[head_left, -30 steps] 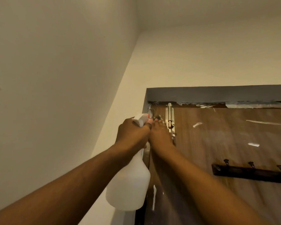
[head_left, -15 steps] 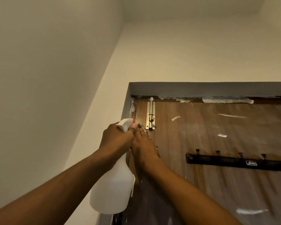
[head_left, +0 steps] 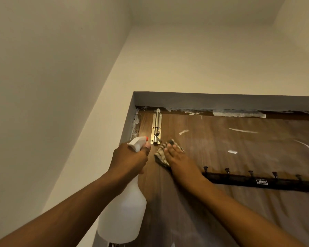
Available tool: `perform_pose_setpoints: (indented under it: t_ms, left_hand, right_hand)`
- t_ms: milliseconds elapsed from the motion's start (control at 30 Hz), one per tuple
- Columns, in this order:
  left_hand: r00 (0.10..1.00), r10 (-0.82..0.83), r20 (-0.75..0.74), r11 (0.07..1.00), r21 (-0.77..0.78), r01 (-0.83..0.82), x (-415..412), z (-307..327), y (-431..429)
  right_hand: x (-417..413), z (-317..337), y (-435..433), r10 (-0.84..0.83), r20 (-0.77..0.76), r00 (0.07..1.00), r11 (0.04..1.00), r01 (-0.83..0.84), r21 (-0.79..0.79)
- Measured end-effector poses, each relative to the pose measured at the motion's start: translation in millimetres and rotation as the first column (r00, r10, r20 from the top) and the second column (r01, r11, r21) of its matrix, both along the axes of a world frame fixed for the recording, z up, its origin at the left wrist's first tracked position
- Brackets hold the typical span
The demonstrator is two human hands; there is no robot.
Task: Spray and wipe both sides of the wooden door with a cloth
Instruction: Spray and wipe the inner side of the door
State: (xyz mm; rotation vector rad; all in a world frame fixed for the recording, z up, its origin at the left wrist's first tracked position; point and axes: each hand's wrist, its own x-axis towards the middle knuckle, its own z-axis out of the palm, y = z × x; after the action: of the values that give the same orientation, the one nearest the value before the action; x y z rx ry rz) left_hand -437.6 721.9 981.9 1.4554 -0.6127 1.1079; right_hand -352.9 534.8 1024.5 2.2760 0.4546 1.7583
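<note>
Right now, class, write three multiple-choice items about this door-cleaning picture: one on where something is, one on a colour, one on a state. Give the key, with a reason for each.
1. Where is the cloth?
A. Draped over the hook rail
B. Flat on the wooden door, just right of the metal bolt's lower end
C. Stuffed in the door frame

2. What colour is the spray bottle's nozzle tip?
A. Red-orange
B. Blue
C. Green

3. What is the left hand doing?
A. Hanging empty
B. Pulling the bolt
C. Gripping the spray bottle

Key: 1 B, the right hand presses the cloth on the wooden door beside the metal bolt, above the hook rail. 2 A, the tip of the spray bottle shows red-orange. 3 C, the left hand wraps the bottle's neck.
</note>
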Motion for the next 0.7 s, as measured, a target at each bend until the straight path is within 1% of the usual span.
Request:
perform_pose_setpoints:
  t_ms: [33,100,167,233,300,367,433,467,533,600,667,700]
  left_hand:
    - [1.000,-0.005,0.004,1.000,0.004,0.005,2,0,-3]
    - [1.000,-0.004,0.018,1.000,0.007,0.004,6,1,-9]
    - [1.000,-0.012,0.027,1.000,0.002,0.012,9,5,-14]
    - [1.000,-0.016,0.026,1.000,0.002,0.016,12,8,-17]
    - [0.999,-0.030,0.041,1.000,-0.003,0.030,15,11,-22]
    - [0.997,-0.041,0.059,0.999,-0.011,0.042,21,13,-24]
    - [0.995,-0.066,0.071,0.998,-0.004,0.066,26,15,-28]
    - [0.993,-0.083,0.078,0.997,0.003,0.083,29,15,-30]
    - [0.990,-0.109,0.088,0.994,0.027,0.107,33,19,-37]
    - [0.991,-0.104,0.087,0.994,0.032,0.102,34,27,-43]
    - [0.990,-0.088,0.108,0.996,0.025,0.085,33,41,-48]
    - [0.990,-0.078,0.118,0.997,0.019,0.076,32,50,-51]
  right_hand:
    - [-4,2,-13,-0.024,0.013,1.000,1.000,0.024,-0.007]
    - [-10,26,-30,-0.038,0.074,0.997,0.998,0.033,0.061]
    - [-10,59,-28,-0.074,0.118,0.990,0.989,0.058,0.133]
    - [-3,89,-10,-0.057,0.117,0.992,0.989,0.040,0.144]
    - [5,106,7,-0.049,0.124,0.991,0.996,0.039,0.085]
    - [5,100,11,-0.057,0.103,0.993,0.998,0.061,-0.035]
    - [4,84,-8,-0.060,0.108,0.992,0.990,0.073,-0.121]
    - [3,79,-22,-0.052,0.131,0.990,0.990,0.068,-0.123]
    - [1,92,-44,-0.068,0.199,0.978,0.997,0.073,-0.021]
    - [-2,122,-39,-0.111,0.200,0.973,0.991,0.092,0.102]
    - [2,149,-11,-0.097,0.197,0.976,0.991,0.076,0.111]
    - [4,157,2,-0.080,0.210,0.974,0.995,0.064,0.082]
